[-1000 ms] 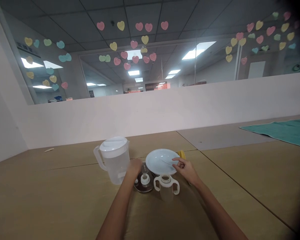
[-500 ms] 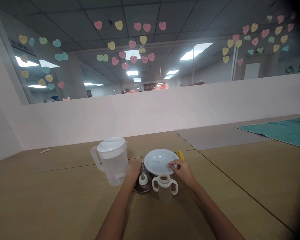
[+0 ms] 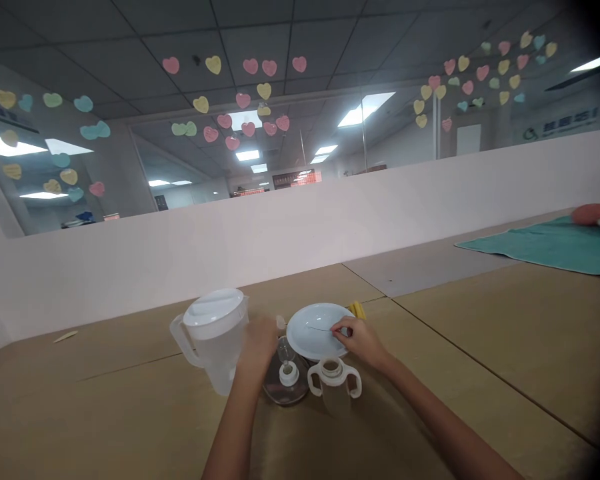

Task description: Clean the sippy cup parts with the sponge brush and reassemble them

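Note:
My right hand (image 3: 359,341) is closed in a pinch on one end of a thin wire-like stick (image 3: 319,328), which reaches over a white bowl (image 3: 300,340). Blurred by motion, my left hand (image 3: 259,341) is closed beside the pitcher, with a small translucent piece (image 3: 281,323) poking out at its fingers. Below that hand, a white collar ring with a clear dome (image 3: 289,373) rests on a dark round tray (image 3: 285,396). An uncapped two-handled baby bottle (image 3: 334,387) stands in front of the bowl.
A lidded clear pitcher (image 3: 215,347) stands left of my left hand. Something yellow (image 3: 358,310) shows behind the bowl. A green cloth (image 3: 545,247) with a reddish object (image 3: 593,213) on it lies far right. A low white wall (image 3: 260,233) backs the table.
My left hand has lifted from beside the tray, and a small translucent piece now shows at its fingers. The right hand still holds the stick over the bowl. The view has shifted to the right.

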Tool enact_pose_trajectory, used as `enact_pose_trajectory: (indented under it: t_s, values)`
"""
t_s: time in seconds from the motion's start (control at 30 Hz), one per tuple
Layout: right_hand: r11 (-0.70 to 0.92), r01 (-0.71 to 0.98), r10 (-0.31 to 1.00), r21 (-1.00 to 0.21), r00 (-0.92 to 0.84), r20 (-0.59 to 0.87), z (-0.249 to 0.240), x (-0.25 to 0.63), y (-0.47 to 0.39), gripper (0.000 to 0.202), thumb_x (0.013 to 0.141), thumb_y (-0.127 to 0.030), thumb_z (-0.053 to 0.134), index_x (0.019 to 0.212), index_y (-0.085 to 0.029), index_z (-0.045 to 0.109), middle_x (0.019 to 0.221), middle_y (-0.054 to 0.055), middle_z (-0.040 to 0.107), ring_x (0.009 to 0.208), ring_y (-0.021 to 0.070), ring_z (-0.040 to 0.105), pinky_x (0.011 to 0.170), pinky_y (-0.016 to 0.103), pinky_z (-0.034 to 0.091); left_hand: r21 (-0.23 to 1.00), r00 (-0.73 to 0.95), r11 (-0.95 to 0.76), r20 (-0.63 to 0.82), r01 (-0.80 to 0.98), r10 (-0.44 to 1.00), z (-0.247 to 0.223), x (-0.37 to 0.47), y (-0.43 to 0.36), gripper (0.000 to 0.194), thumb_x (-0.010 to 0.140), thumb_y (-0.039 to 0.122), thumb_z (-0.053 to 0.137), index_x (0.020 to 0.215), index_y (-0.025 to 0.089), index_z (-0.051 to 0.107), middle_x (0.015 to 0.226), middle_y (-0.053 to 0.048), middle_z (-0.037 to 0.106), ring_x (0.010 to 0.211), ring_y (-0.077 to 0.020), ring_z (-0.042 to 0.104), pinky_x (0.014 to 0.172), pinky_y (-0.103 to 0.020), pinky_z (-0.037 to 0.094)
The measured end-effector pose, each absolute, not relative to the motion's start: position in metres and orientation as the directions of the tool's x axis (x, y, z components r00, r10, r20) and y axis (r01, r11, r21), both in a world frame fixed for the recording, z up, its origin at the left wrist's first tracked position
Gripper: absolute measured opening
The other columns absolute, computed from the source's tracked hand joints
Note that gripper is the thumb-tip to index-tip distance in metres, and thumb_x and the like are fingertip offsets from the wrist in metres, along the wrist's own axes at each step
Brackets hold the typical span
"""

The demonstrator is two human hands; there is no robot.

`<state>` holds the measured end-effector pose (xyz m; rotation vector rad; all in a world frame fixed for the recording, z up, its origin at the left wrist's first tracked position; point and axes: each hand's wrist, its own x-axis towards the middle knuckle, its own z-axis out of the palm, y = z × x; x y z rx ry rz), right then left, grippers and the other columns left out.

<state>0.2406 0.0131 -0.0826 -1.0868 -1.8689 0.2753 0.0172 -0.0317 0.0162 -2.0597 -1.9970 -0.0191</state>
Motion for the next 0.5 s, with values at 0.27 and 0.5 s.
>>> enact_pose_trajectory:
  t_s: [0.27, 0.5]
  values:
    - [0.595, 0.538, 0.803, -0.596, -0.380, 0.459, -0.060, 0.200, 0.060, 0.023, 0.076, -0.032, 0.053, 0.073, -0.017, 0.071, 0.071, 0.003, 0.068, 0.063, 0.0130, 0.056, 0.060, 0.022, 0.038, 0.263, 0.289, -0.373, 0.308, 0.890, 0.906, 0.019, 0.033, -0.023, 0.022, 0.082, 0.021, 0.041, 0.090, 0.020, 0.062, 0.090, -0.006, 0.068, 0.081, -0.0170, 0.061, 0.067, -0.024, 0.040]
    - [0.536, 0.485, 0.824, -0.691, -0.120, 0.554, -0.035, 0.206, 0.071, 0.058, 0.089, -0.048, 0.026, 0.056, -0.014, 0.060, 0.047, 0.001, 0.053, 0.048, 0.0111, 0.050, 0.052, 0.022, 0.035, 0.477, 0.301, -0.484, 0.410, 0.734, 0.861, -0.007, 0.047, 0.000, 0.021, 0.079, 0.018, 0.044, 0.088, 0.018, 0.063, 0.082, -0.004, 0.068, 0.071, -0.0142, 0.060, 0.062, -0.021, 0.039]
